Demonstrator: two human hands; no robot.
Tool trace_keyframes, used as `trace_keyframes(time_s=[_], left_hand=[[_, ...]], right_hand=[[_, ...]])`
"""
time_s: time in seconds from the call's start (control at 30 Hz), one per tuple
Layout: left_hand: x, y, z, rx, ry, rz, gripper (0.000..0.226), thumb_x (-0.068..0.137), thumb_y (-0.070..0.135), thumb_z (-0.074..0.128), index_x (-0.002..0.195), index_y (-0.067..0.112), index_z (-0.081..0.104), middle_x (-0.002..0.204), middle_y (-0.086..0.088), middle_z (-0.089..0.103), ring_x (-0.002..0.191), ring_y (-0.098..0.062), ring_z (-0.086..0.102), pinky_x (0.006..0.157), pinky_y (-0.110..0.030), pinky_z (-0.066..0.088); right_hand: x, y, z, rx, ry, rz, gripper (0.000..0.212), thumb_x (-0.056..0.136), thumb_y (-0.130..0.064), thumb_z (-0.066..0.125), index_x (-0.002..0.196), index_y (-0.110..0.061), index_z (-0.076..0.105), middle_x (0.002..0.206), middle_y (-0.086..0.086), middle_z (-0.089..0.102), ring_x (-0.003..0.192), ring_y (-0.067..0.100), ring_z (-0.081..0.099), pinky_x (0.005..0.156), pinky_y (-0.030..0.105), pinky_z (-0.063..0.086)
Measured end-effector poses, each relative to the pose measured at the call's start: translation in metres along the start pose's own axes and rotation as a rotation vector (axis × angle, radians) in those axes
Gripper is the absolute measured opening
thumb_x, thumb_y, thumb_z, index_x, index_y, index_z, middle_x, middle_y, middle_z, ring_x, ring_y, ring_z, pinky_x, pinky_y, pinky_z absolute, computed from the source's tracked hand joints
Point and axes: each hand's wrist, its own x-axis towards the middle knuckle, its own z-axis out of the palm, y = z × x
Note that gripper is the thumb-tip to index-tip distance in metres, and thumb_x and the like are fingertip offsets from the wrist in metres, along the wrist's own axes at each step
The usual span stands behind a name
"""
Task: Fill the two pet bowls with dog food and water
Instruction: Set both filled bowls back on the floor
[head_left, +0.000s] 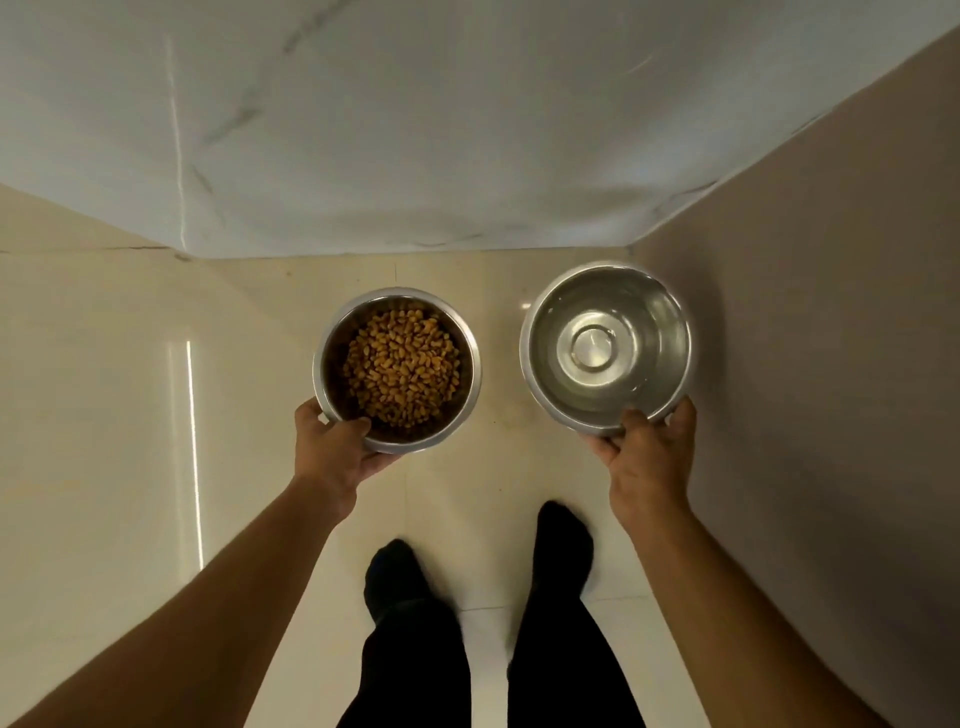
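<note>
Holding two stainless steel pet bowls, one per hand, w/ both arms stretched fwd from the bottom corners of the frame. Left hand (332, 447) grips the kibble bowl (332, 332) at its near rim, thumb hooked over the edge & inside, fingers underneath; bowl sits centre-left of frame, filled w/ brown dog food (402, 366). Right hand (649, 457) grips the water bowl (670, 312) at its near rim the same way, thumb over the edge, fingers wrapped under; bowl sits centre-right, slightly higher in frame than the other. Clear water (592, 379) in it, raised round base showing through. Bowls are apart, not touching. Can't tell if either rests on the floor or is held just above it. Glossy cream tiled floor (104, 389) below, marbled white wall (415, 130) across the top, beige wall (831, 312) at right. Feet in black socks (563, 540) & black trouser legs at bottom centre.
</note>
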Motion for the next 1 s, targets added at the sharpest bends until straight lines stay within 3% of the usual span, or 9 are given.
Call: trace_keyframes(time_s=[0.17,0.27,0.53,0.63,0.73,0.9,1.0], left_hand=[[0.06,-0.016,0.031,-0.034,0.012,0.001,0.066,0.092,-0.017,0.048,0.144,0.021,0.034,0.131,-0.013,0.048,0.095,-0.028,0.065,0.058,-0.037,0.065],[0.089,-0.023,0.044,-0.049,0.012,-0.015,0.066,0.092,-0.016,0.048,0.145,0.02,0.034,0.129,-0.013,0.048,0.094,-0.03,0.066,0.06,-0.04,0.065],[0.133,-0.03,0.064,-0.077,-0.002,-0.025,0.064,0.094,-0.015,0.048,0.145,0.021,0.034,0.12,-0.013,0.053,0.098,-0.035,0.069,0.067,-0.044,0.065],[0.141,-0.032,0.068,-0.082,-0.024,-0.033,0.065,0.093,-0.016,0.047,0.147,0.019,0.034,0.128,-0.018,0.052,0.101,-0.038,0.068,0.073,-0.047,0.063],[0.143,-0.034,0.069,-0.083,-0.059,-0.048,0.062,0.092,-0.017,0.045,0.145,0.016,0.037,0.133,-0.022,0.053,0.102,-0.04,0.069,0.069,-0.046,0.064],[0.143,-0.033,0.068,-0.049,-0.054,-0.059,0.062,0.094,-0.015,0.046,0.146,0.017,0.034,0.133,-0.022,0.053,0.103,-0.039,0.069,0.073,-0.047,0.063],[0.143,-0.03,0.068,-0.024,-0.038,-0.06,0.059,0.096,-0.012,0.045,0.146,0.017,0.034,0.122,-0.019,0.057,0.099,-0.038,0.07,0.078,-0.048,0.059]], right_hand=[[0.063,0.036,0.011,-0.006,-0.004,0.038,0.058,0.093,0.012,0.05,0.138,-0.025,0.048,0.136,0.011,0.061,0.117,0.037,0.066,0.068,0.043,0.064],[0.094,0.054,0.017,0.01,-0.003,0.051,0.06,0.093,0.012,0.051,0.137,-0.028,0.049,0.137,0.011,0.059,0.118,0.036,0.065,0.071,0.045,0.064],[0.14,0.08,0.027,0.063,0.044,0.094,0.061,0.091,0.013,0.052,0.127,-0.035,0.051,0.142,0.008,0.052,0.123,0.037,0.059,0.061,0.038,0.064],[0.147,0.082,0.03,0.078,0.063,0.105,0.064,0.089,0.014,0.052,0.128,-0.036,0.051,0.142,0.008,0.051,0.124,0.039,0.058,0.06,0.039,0.064],[0.149,0.084,0.028,0.113,0.052,0.125,0.067,0.089,0.015,0.055,0.138,-0.03,0.049,0.142,0.008,0.052,0.125,0.039,0.058,0.058,0.037,0.063],[0.146,0.082,0.029,0.107,0.012,0.135,0.059,0.094,0.011,0.056,0.14,-0.026,0.047,0.142,0.011,0.052,0.116,0.034,0.064,0.057,0.034,0.063],[0.147,0.079,0.029,0.077,-0.004,0.155,0.054,0.097,0.009,0.055,0.137,-0.026,0.048,0.138,0.01,0.055,0.108,0.031,0.068,0.059,0.035,0.065]])
